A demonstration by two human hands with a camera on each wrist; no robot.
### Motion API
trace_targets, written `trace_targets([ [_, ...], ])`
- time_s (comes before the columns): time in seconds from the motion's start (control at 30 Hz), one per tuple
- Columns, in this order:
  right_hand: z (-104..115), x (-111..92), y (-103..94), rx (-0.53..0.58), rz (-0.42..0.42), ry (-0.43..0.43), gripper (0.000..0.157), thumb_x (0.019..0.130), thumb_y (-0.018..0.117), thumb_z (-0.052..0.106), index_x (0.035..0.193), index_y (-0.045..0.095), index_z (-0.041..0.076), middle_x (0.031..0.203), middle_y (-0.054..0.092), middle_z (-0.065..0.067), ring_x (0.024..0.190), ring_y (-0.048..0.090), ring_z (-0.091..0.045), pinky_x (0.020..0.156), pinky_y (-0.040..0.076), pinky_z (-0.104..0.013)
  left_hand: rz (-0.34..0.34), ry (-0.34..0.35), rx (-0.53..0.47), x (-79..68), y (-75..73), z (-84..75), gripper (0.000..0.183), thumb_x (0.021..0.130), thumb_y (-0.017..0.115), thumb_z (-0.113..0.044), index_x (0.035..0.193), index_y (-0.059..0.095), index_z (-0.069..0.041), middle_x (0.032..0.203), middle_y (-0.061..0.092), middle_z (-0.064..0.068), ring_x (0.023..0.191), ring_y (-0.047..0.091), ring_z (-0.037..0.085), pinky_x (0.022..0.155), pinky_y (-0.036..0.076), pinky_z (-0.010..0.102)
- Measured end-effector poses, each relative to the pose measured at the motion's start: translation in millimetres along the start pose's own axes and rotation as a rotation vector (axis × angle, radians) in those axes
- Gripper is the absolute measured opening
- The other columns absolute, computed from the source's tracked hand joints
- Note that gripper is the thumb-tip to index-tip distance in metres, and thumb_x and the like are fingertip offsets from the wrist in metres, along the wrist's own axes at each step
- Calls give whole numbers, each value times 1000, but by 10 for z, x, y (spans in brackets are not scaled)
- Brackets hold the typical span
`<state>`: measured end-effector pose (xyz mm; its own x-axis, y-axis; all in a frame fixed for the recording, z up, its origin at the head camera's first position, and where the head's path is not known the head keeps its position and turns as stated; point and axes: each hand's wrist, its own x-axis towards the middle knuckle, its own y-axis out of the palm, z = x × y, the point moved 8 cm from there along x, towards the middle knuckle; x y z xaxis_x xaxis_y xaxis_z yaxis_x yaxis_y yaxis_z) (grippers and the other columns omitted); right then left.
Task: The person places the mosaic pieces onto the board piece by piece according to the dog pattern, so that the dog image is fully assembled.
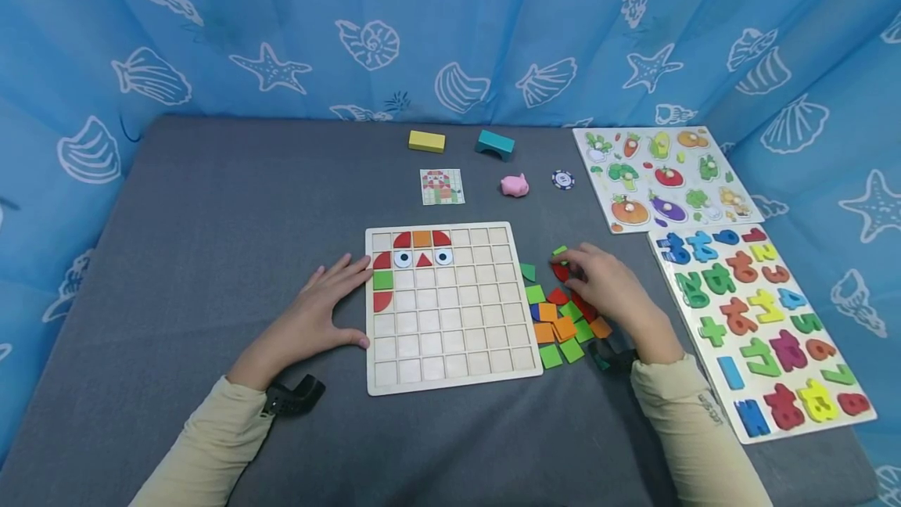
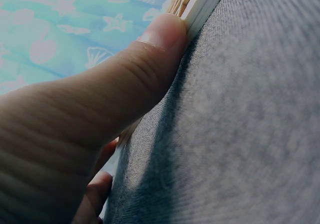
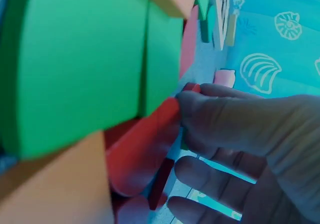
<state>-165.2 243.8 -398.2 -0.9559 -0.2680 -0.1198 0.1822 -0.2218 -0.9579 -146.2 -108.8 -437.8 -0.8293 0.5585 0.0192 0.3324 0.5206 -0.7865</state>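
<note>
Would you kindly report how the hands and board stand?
Left hand touching grid board, left edge. Right hand pinching red piece. Board partly filled; loose pieces beside it.

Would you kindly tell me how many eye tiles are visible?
2: on the wooden grid board, one eye tile left of the red triangle, another eye tile right of it; the loose tiles may hide more.

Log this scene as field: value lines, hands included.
left hand: touching the left edge of the grid board
right hand: index finger and thumb at a red piece, grip unclear
on board: nine pieces in its far-left part
loose pieces: heaped right of the board
beyond board: picture card, pink pig, chip, yellow block, teal arch
</note>
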Motion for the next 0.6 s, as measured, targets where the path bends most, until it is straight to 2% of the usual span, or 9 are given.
trace_targets([
  [0.23, -27, 43, 27, -14, 9, 36, 31, 78, 68, 23, 107, 61, 13, 82, 51, -4, 72, 45, -18, 59, 37, -30, 7, -17, 8, 3, 7, 25, 100, 57, 71, -58, 140, 30, -19, 147, 21, -3, 137, 8, 22, 106, 5, 53],
  [0.43, -15, 43, 27, -18, 26, 22, 25, 80, 66, 14, 104, 63, 12, 83, 52, -4, 74, 46, -19, 62, 40, -32, 22, -22, 6, -1, 8, 25, 100, 58, 70, -59, 140, 29, -20, 147, 19, -5, 137, 6, 20, 107, 5, 52],
  [0.6, 69, 52, -35, -28, -29, 13, 22, 80, 66, 22, 99, 63, 11, 86, 55, -5, 74, 48, -18, 63, 43, -34, 27, -26, 3, -5, 3, 24, 100, 58, 69, -59, 140, 29, -20, 147, 20, -4, 137, 7, 20, 107, 5, 51],
])
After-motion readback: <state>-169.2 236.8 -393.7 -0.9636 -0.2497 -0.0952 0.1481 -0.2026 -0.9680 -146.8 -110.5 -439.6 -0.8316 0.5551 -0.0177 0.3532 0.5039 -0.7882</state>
